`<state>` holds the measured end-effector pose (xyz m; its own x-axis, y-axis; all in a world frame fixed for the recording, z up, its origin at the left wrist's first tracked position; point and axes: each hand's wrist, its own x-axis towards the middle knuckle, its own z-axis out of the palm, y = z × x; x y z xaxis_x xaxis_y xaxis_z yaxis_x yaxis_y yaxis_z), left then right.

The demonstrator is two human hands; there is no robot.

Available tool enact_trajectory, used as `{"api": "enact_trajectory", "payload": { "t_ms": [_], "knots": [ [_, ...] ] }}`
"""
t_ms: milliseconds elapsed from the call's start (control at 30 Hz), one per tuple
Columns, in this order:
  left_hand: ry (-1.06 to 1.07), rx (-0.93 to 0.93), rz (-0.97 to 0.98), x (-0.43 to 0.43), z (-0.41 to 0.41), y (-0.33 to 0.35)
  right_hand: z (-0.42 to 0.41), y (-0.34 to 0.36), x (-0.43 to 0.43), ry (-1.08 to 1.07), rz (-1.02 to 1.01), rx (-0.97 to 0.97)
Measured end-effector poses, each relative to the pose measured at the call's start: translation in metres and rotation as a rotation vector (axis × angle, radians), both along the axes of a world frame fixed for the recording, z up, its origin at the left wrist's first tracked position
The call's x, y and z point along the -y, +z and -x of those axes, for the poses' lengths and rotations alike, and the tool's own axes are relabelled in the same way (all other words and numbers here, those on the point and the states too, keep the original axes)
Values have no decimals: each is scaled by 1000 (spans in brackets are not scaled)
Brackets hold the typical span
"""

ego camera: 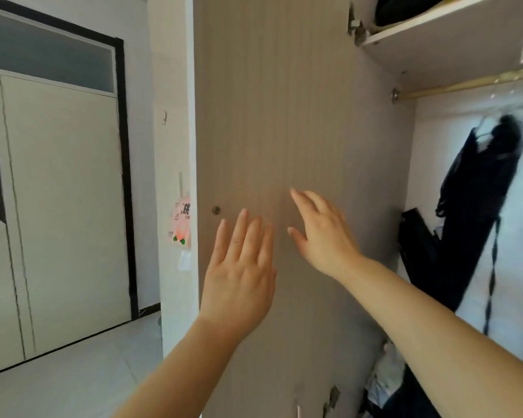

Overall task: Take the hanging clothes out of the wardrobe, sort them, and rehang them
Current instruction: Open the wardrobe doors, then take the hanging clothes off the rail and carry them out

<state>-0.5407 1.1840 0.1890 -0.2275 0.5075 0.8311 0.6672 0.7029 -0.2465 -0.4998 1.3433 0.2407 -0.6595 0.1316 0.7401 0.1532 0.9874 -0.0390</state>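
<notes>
1. The left hand [239, 267] is raised at about 6 o'clock from the picture's middle, back toward the camera. Its grip is fully open, fingers straight and close together, with nothing in it.
2. The right hand [320, 233] is just beside it at 2 o'clock, fingers spread and pointing to 11 o'clock. Its grip is open too and has hold of nothing.
3. Both hands are in front of the inner face of the open wardrobe door [284, 116]; whether they touch the panel cannot be told.
4. A small round fitting [216, 210] sits on the door at 10 o'clock from the left hand.
5. The hanging clothes are in the wardrobe at 3 o'clock: a black garment [477, 191] on a white hanger [485, 129], blurred, below the brass-coloured rail [465, 84].
6. A shelf [435, 22] lies above the rail at 1 o'clock, with a dark thing [405, 7] on it.
7. More clothes [387, 378] lie piled at 5 o'clock, low in the wardrobe.
8. At 9 o'clock stands a pale room door [64, 206] in a black frame; a pink sticker [182, 224] is on the wall beside the wardrobe door's edge.
</notes>
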Motion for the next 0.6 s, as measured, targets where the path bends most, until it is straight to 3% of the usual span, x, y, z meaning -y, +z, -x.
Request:
{"api": "enact_trajectory", "payload": {
  "t_ms": [167,300,600],
  "knots": [
    [-105,97,124,-54,-31,-11,-79,-22,-48,-257,57,158],
    [-233,307,240,-100,-75,-7,-143,-28,-80,-468,86,268],
    [-548,348,301,-214,-143,1,-274,-22,-144,-779,150,339]
  ]
}}
